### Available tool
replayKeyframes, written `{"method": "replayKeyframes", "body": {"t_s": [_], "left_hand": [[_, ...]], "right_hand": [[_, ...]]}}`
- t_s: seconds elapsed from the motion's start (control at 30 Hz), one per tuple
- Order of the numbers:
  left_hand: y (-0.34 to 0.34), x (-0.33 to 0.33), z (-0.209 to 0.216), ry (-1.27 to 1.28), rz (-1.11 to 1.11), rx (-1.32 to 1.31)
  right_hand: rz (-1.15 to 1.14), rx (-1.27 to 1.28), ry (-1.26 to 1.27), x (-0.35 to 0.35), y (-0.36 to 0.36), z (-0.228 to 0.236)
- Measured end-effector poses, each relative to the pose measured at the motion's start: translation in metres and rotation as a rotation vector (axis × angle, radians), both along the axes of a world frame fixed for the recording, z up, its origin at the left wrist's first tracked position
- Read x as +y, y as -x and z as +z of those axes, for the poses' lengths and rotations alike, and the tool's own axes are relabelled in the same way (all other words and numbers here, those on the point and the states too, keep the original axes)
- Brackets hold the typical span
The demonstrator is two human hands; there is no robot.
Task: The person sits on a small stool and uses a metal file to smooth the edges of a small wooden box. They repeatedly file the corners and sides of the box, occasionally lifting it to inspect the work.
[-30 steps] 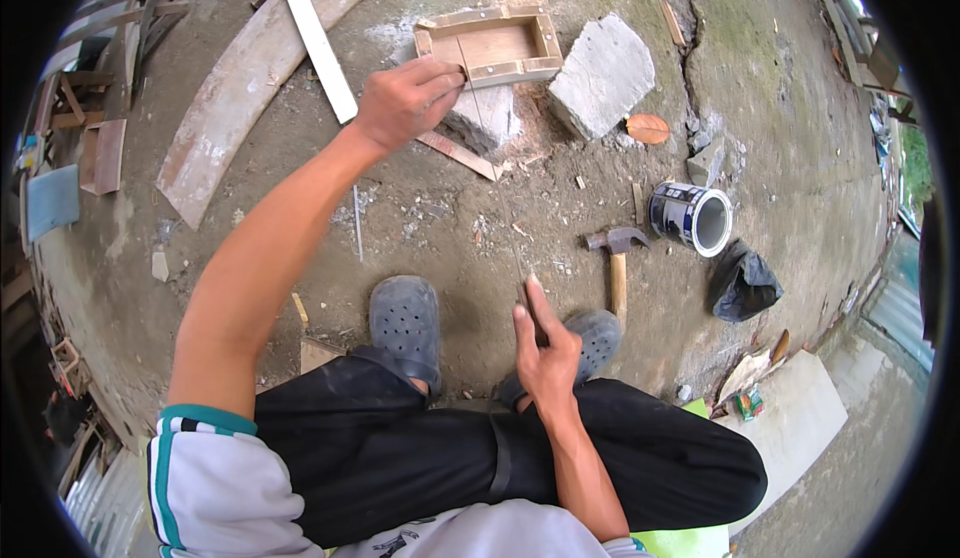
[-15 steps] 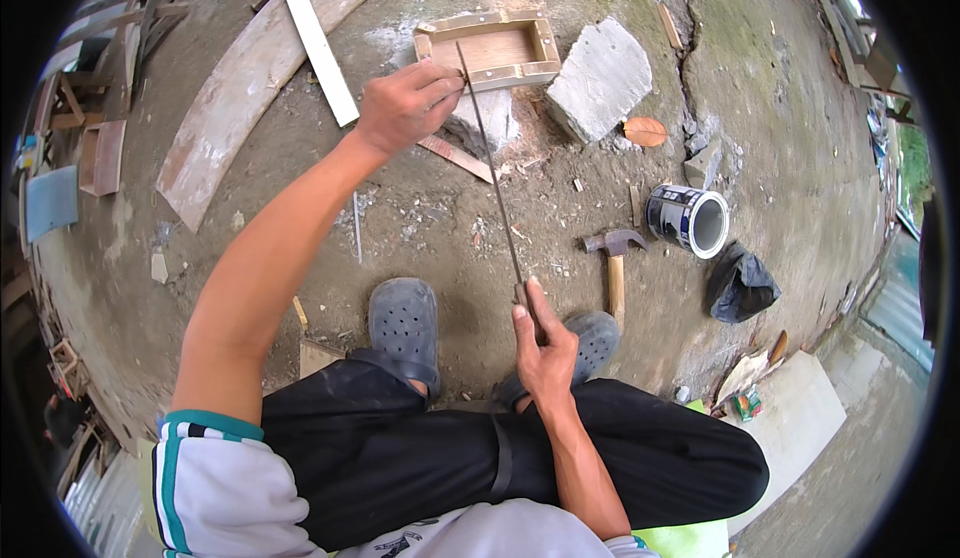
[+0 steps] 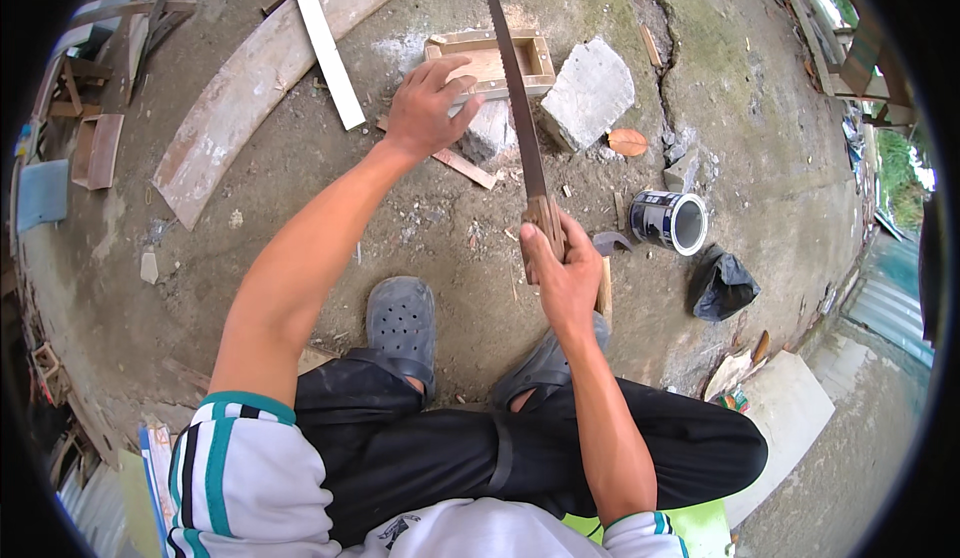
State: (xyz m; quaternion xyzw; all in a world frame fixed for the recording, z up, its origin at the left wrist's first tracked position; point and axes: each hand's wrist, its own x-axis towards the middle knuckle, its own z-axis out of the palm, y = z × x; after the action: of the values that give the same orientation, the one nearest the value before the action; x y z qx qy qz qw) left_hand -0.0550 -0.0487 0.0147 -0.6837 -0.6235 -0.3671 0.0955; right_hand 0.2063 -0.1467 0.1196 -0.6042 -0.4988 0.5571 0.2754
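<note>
A handsaw (image 3: 522,108) with a long dark blade and brown wooden handle is gripped in my right hand (image 3: 568,276), its blade pointing away from me. From my view the blade crosses in front of a shallow wooden box (image 3: 545,58); I cannot tell whether they touch. My left hand (image 3: 425,110) is at the box's near left corner, fingers spread, holding nothing; contact with the box is unclear. Beneath the box's near side sits a grey concrete chunk (image 3: 490,130).
A larger concrete slab (image 3: 590,93) lies right of the box. A white strip (image 3: 330,53) rests across a long curved board (image 3: 225,128) at left. Near my right foot are a hammer (image 3: 611,244), partly hidden, a paint can (image 3: 665,222) and a black bag (image 3: 722,284).
My right hand has moved forward with the saw, whose blade now reaches past the box and shows its broad side. My left hand's fingers have opened from a pinch at the box's corner.
</note>
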Motion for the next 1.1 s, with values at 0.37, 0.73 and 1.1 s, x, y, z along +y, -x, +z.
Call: {"method": "replayKeyframes", "body": {"t_s": [0.37,0.73,1.1], "left_hand": [[0.002,0.006,-0.009,0.214,0.201,-0.596],[-0.014,-0.001,-0.013,0.353,0.145,-0.574],[-0.026,0.003,-0.014,0.34,0.208,-0.557]], "right_hand": [[0.017,0.022,-0.095,0.047,0.051,-0.022],[0.112,-0.238,-0.171,0.055,0.068,-0.055],[0.113,-0.243,-0.225,0.05,0.073,-0.034]]}}
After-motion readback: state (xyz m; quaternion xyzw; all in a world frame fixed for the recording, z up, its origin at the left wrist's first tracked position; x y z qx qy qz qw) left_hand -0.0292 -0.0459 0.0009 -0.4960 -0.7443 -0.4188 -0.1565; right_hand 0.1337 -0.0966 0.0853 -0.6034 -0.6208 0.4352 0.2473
